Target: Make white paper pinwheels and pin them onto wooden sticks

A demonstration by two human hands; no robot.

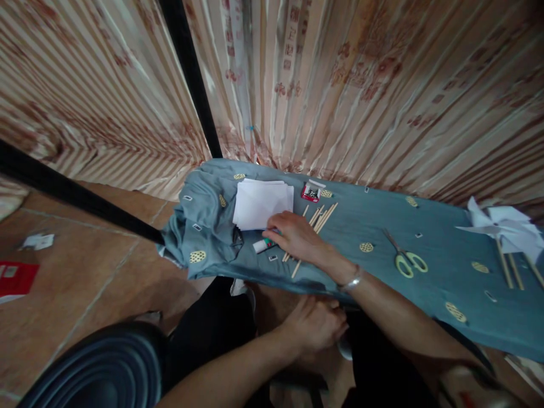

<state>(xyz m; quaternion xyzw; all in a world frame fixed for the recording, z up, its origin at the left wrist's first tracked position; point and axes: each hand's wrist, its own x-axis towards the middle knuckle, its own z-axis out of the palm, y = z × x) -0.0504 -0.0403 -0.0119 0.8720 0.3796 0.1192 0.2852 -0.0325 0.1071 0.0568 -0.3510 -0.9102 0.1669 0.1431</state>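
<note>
My right hand (293, 235), with a silver bracelet at its wrist, reaches over the cloth-covered bench. Its fingers close on a glue stick (260, 246), whose white end sticks out to the left. Just beyond the fingertips lies a stack of white paper (261, 204). Several thin wooden sticks (325, 218) lie partly under this hand. My left hand (317, 323) is curled closed below the bench's front edge, above my lap; the inside of its grip is hidden.
A small red box (311, 191) with shiny metal bits stands behind the sticks. Green-handled scissors (406, 258) lie to the right. White paper pinwheels (505, 226) on sticks are at the far right. A dark round stool (97, 368) stands at lower left, and black poles (191, 73) rise beside the curtain.
</note>
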